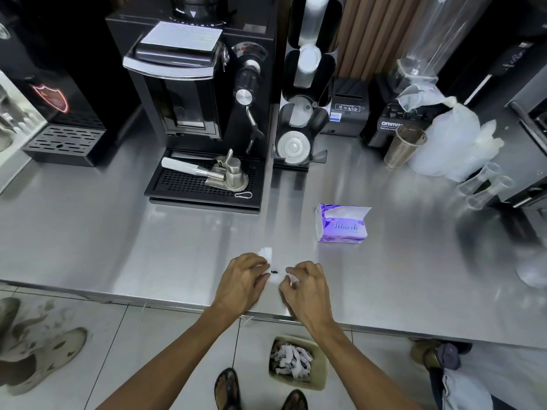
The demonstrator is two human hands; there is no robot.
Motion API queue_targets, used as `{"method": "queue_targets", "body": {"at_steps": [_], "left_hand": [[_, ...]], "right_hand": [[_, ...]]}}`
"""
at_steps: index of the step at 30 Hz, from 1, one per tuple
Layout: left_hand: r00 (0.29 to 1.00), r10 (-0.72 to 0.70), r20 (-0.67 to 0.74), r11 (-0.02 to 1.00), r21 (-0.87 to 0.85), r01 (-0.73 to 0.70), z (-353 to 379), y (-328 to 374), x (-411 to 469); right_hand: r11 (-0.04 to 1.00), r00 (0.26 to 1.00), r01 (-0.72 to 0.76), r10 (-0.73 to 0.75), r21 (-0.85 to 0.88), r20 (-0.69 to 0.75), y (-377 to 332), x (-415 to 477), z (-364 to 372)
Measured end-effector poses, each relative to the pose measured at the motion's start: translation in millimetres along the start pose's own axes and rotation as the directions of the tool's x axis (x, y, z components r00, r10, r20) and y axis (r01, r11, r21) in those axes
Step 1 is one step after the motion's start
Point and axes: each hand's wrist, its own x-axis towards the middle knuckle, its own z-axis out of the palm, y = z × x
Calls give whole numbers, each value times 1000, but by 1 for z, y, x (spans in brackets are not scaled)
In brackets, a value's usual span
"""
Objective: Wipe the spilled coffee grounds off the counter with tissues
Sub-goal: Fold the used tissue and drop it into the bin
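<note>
White tissue (pixel 265 253) is pinched in the curled fingers of both the left hand (pixel 241 279) and the right hand (pixel 307 287), and is bunched between them on the steel counter (pixel 148 247) close to its front edge. If the wad is lifted loosely or dragged over that edge, grounds could be scattered onto the floor beside the bin (pixel 321 371) below. The coffee grounds (pixel 274 272) are seen as one small dark clump, gathered against the tissue between the two hands.

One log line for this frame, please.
left hand grips tissue | right hand grips tissue | coffee grounds between hands | counter front edge
</note>
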Motion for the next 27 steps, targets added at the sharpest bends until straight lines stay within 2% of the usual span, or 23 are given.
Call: {"method": "queue_targets", "body": {"at_steps": [5, 13, 22, 27], "left_hand": [[1000, 23, 0, 1000, 18, -23, -1, -4, 0], [1000, 17, 0, 1000, -23, -17, -1, -5, -3], [1000, 16, 3, 994, -106, -15, -6, -7, -2], [999, -2, 46, 991, -133, 8, -9, -15, -2]], "right_hand": [[999, 993, -33, 31, 14, 118, 3, 4, 5], [991, 992, -41, 25, 129, 122, -12, 14, 7], [984, 953, -32, -24, 177, 304, -16, 16, 10], [976, 939, -48, -28, 212, 344, -13, 22, 10]]}}
